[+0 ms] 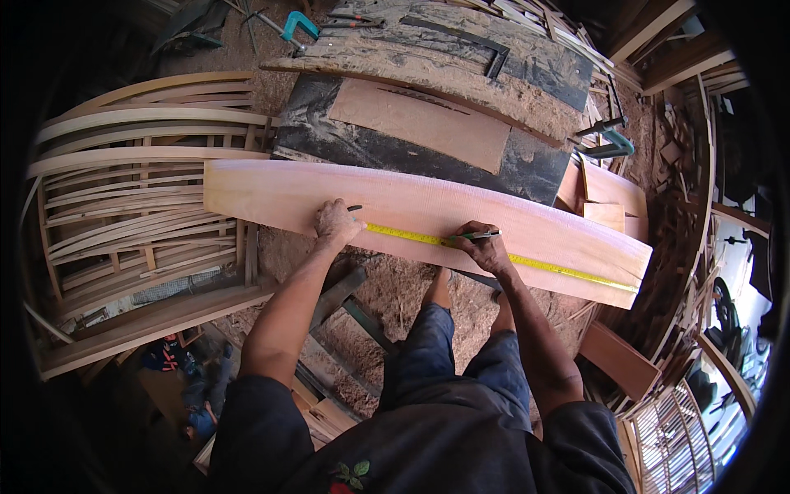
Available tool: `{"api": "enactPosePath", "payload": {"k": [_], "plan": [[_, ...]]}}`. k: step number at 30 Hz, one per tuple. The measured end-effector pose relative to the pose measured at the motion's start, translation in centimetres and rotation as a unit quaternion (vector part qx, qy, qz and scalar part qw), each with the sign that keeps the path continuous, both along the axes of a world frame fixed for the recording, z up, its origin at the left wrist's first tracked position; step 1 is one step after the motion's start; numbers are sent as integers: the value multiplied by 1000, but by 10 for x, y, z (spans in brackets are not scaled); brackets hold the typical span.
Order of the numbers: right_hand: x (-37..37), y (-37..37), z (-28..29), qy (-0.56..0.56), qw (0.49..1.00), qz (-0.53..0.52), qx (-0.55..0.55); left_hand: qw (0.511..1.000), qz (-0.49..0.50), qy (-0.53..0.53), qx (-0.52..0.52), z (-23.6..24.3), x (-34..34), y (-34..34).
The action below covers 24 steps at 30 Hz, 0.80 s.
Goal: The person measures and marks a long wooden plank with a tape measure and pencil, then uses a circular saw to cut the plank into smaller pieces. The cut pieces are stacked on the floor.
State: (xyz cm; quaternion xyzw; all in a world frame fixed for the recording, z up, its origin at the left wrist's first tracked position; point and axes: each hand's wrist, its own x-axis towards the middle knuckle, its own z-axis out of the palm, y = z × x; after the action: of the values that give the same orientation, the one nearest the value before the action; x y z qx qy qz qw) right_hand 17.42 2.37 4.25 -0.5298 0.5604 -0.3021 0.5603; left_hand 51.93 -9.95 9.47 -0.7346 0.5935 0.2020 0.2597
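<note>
A long, wide wooden board [288,185] lies crosswise in front of me, its far edge curved. Along its near side runs a yellow tape measure [395,234], the blade stretched from my left hand toward the board's right end. My left hand [336,222] is closed on the tape measure's near end; a small dark part pokes out by the fingers, and the case is mostly hidden. Further right, my right hand [485,251] rests over the blade with a pen [481,235] pinched in its fingers. The pen lies nearly level, pointing left.
Behind the board is a dusty black worktable [535,169] with a thin wooden sheet [428,123] and an L-shaped square [496,62]. Teal clamps [300,25] grip its far parts. Curved slats [140,210] are stacked left. Sawdust covers the floor. A person [202,395] is at lower left.
</note>
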Motion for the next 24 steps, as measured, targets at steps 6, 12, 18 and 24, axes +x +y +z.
{"api": "enactPosePath", "payload": {"k": [6,12,18,24], "plan": [[2,0,-6,37,999,25,-21,1000,-6,10,-15,4,0,2],[5,5,-4,54,998,-10,-18,1000,-1,7,-18,7,-2,4],[6,7,-7,59,998,-32,-4,1000,-3,19,-20,8,0,3],[-1,18,1,-58,972,-228,11,997,-42,37,-46,-4,15,9]]}}
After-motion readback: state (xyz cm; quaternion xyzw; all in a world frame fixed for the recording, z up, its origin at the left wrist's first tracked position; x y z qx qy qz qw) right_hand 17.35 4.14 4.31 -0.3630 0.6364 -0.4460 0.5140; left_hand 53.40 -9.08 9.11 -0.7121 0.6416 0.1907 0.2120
